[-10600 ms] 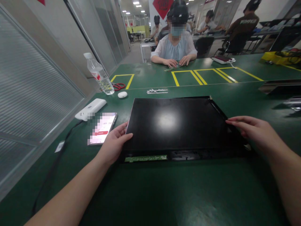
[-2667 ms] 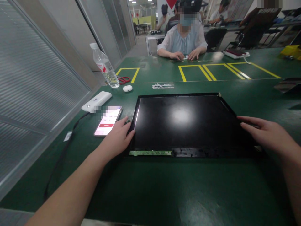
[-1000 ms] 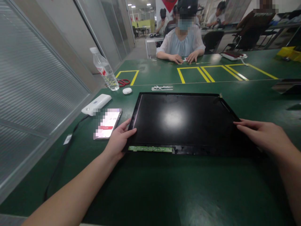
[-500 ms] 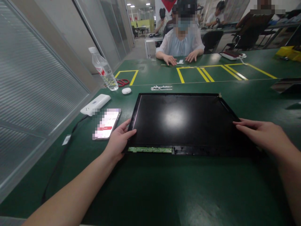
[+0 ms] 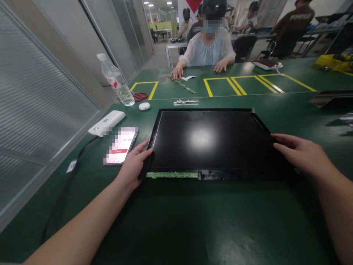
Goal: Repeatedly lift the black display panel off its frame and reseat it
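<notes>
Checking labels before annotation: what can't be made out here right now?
All in the head view:
Black panel: underside, turned away from the camera.
Left hand: some fingers, hidden by the panel's edge.
Phone: part of its screen, masked by pixelation.
Red scissors: blades, obscured by the bottle.
Shiny item: cut off by the right picture edge, too blurred to identify.

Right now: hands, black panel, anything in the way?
Left hand gripping black frame at left edge; right hand at right edge. Black panel inside frame, green circuit strip exposed along near side. Phone close beside left hand.
</notes>
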The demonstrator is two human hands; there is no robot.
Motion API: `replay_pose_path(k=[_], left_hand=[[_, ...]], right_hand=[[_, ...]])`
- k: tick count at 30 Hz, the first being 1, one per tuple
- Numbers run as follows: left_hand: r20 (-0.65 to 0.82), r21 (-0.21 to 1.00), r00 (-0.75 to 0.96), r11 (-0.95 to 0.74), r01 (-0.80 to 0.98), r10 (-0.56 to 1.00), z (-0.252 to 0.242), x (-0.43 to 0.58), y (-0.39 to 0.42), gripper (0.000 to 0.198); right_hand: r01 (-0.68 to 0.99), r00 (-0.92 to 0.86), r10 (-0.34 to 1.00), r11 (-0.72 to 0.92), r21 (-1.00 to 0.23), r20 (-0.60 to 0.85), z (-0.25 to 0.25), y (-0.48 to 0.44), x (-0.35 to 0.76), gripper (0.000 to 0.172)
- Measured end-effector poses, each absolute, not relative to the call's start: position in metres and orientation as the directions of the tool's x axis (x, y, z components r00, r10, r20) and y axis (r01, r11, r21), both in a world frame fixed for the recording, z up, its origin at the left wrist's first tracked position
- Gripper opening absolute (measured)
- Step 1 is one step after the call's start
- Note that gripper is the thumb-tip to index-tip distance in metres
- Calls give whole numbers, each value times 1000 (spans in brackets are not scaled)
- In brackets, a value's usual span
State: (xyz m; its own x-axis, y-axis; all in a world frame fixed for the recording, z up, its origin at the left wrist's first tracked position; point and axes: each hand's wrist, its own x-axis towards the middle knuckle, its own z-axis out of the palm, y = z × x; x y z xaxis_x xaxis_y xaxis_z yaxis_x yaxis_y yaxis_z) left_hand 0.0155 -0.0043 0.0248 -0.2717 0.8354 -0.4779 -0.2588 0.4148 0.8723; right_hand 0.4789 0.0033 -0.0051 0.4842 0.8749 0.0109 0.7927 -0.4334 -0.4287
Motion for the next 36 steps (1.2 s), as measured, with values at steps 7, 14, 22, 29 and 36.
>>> replay_pose_path(k=[7,14,22,29,36], left_hand=[[-507,853,-264,432,-293,821,30,15,-3,61],[-515,831,-212,422,-363,831,31,14,-4,60],[-459,854,-155,387,-347,875,25,11,-5,85],[-447,878,-109,413,-242,888,31,4,-7,96],[-358,930,-43,352,-106,933,33,-8,-5,39]], right_hand=[[802,493,868,-479,-357,-57,2,2,472,54],[810,467,882,-453,-372,-60,-1,3,477,53],[803,480,876,-458,-381,-41,-9,4,486,53],[792,498,865,-480,-377,-55,-1,4,477,53],[787,476,876,-462,-408,-75,-3,2,478,53]])
